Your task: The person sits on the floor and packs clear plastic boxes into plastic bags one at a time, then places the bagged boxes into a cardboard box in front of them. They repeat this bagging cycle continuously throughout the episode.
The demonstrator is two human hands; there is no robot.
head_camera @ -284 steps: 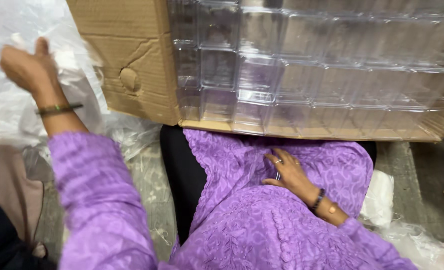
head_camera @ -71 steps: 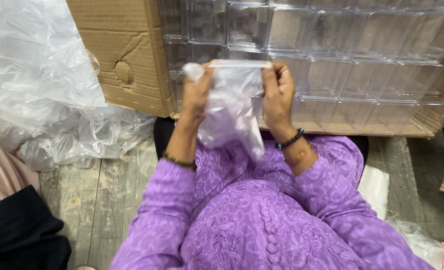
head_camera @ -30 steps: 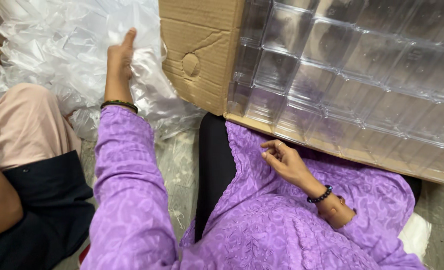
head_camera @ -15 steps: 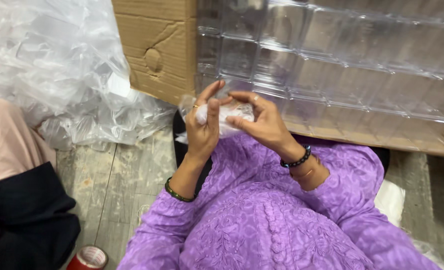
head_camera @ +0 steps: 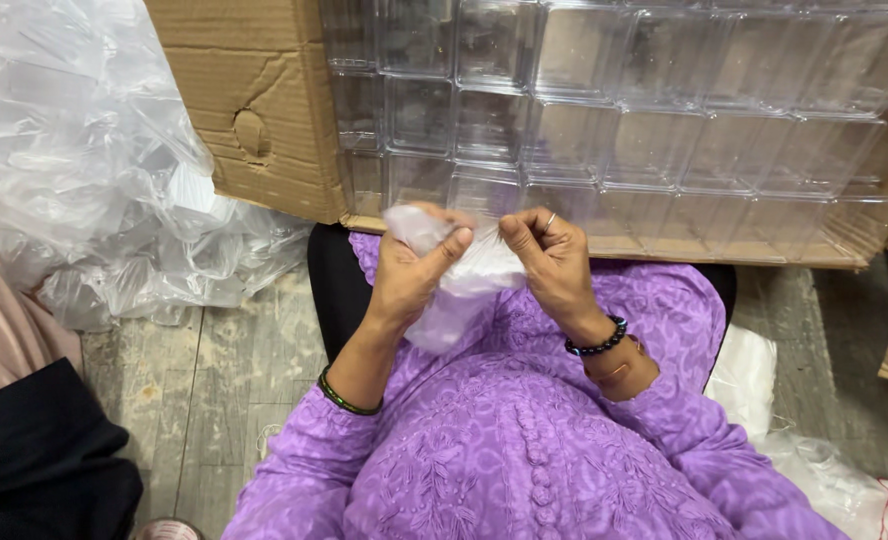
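From the head view, a thin, crinkled clear plastic bag (head_camera: 459, 285) hangs limp over the purple lap. The left hand (head_camera: 411, 272) and right hand (head_camera: 552, 262) each pinch its upper edge, fingers closed on the film. Just beyond stands a cardboard box (head_camera: 264, 110) of stacked rigid clear plastic boxes (head_camera: 604, 120); a heap of loose plastic wrap (head_camera: 94, 170) lies on the grey plank floor (head_camera: 214, 390) to the left.
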